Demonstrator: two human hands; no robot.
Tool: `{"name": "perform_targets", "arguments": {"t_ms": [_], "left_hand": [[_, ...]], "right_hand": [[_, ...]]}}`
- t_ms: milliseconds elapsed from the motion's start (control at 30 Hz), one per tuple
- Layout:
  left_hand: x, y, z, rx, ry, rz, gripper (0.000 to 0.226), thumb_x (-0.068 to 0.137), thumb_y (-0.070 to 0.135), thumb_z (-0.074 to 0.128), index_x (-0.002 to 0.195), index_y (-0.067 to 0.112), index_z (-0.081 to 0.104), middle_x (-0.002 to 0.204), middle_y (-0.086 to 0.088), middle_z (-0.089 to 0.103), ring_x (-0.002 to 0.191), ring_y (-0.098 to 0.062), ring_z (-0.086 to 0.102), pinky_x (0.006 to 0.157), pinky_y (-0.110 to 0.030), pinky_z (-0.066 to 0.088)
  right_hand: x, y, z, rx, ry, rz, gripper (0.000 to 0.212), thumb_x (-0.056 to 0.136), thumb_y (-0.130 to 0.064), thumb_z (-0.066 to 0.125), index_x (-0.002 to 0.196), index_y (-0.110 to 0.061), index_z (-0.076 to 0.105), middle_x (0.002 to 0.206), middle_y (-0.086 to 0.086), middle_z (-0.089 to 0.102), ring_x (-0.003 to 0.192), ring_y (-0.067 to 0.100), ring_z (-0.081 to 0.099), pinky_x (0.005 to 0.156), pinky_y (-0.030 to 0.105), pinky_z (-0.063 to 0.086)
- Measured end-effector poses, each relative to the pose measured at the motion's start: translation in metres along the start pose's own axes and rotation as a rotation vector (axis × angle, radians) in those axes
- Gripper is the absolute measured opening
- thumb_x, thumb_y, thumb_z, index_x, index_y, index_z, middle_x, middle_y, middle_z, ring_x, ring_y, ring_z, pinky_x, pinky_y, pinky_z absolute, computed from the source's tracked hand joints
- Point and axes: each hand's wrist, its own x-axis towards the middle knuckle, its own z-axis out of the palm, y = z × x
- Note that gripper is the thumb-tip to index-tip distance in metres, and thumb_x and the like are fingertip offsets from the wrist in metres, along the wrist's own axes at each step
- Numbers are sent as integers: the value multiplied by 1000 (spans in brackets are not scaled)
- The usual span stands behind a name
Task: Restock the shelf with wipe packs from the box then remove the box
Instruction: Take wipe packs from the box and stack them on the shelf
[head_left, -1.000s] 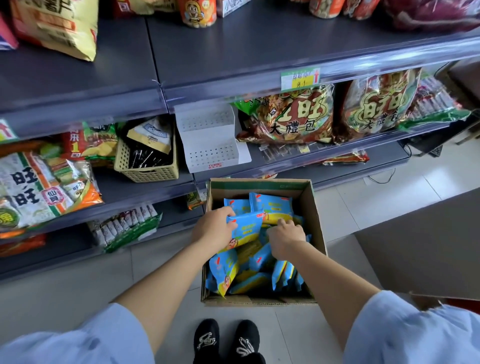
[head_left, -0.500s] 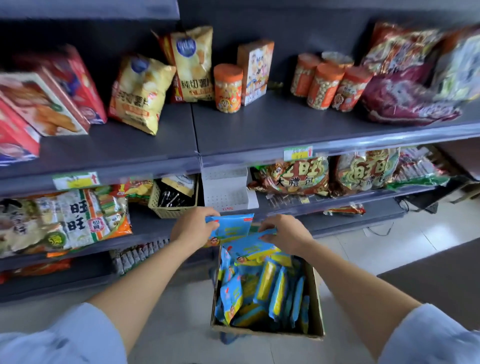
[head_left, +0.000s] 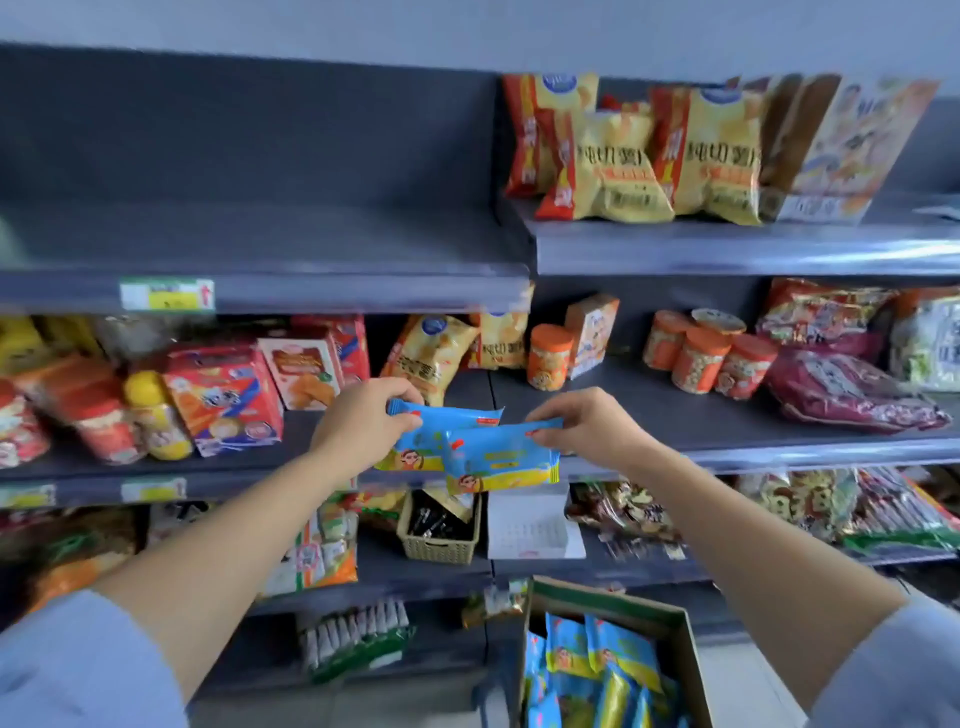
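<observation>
the left hand (head_left: 363, 421) pinches the top left end of a blue and yellow wipe pack (head_left: 457, 415), thumb and curled fingers closed on its upper edge. the right hand (head_left: 587, 423) pinches the top right corner of a second wipe pack (head_left: 501, 457) between thumb and curled fingertips. both are held in the air in front of the middle shelf (head_left: 675, 421), lying crosswise, the second one lower and overlapping the front of the first. behind them on that shelf stand chip bags (head_left: 431, 353), orange tubs (head_left: 550, 356) and red cartons (head_left: 223, 400). the cardboard box (head_left: 613, 603) sits open on the floor at the lower right, with more packs (head_left: 597, 660) standing on edge inside. a woven basket (head_left: 439, 543) sits on the shelf below the hands. the whole view is slightly blurred.
</observation>
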Motion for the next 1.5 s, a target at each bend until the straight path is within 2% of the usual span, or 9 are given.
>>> {"name": "perform_targets", "arguments": {"t_ms": [100,233,300,400,500,667,833,1200,1500], "left_hand": [[4,-3,-49,-7,54,28,8,85,23,68,85,30,66,93,7,66,72,-14,61,62,-33,51],[8,-11,-109,-20,162,58,11,83,23,69,83,34,65,88,6,68,69,-14,60,58,-31,48],[12,-14,-137,-22,214,76,13,82,23,69,82,35,63,90,7,68,77,-16,61,67,-34,51],[19,-20,-175,-33,287,119,13,82,21,70,83,33,65,95,8,68,87,-16,60,74,-32,50],[30,-28,-206,-67,358,116,9,83,23,71,86,31,68,94,8,67,85,-17,63,74,-39,55],[55,-45,-240,-114,420,96,11,84,23,71,81,32,66,88,5,68,77,-18,66,69,-44,58],[90,-60,-250,-114,451,54,9,86,21,69,83,29,66,90,5,67,78,-17,67,69,-44,59],[209,-82,-244,-110,510,-19,15,86,19,68,80,32,62,97,2,63,85,-22,66,71,-45,59],[274,-94,-232,-172,447,-60,18,86,16,68,78,30,63,97,-1,65,86,-23,67,72,-46,59]], "right_hand": [[14,-48,-14,80,25,-32,18,81,-13,76,99,-13,75,72,-11,64,51,-5,56,62,21,53],[27,-108,-27,144,68,-70,16,82,-12,75,96,-16,73,76,-3,68,55,2,59,53,14,49],[34,-133,-33,184,105,-81,16,81,-13,76,97,-14,73,77,2,68,58,7,58,52,13,49],[44,-165,-38,253,134,-132,15,81,-13,76,95,-15,71,87,7,71,66,10,62,62,19,55],[55,-189,-41,294,185,-175,12,81,-13,75,92,-14,70,91,14,70,70,12,64,68,24,58],[81,-213,-48,362,296,-204,13,81,-9,74,90,-10,65,87,8,67,75,16,66,67,28,60],[120,-216,-55,386,335,-197,17,82,-10,73,96,-5,64,89,2,67,82,15,67,62,20,59],[260,-176,-65,358,372,-91,14,82,-15,75,87,-14,63,98,16,69,94,26,69,82,44,58],[360,-150,-54,304,367,31,12,82,-14,75,85,-16,63,98,12,67,92,23,68,81,39,59]]}}
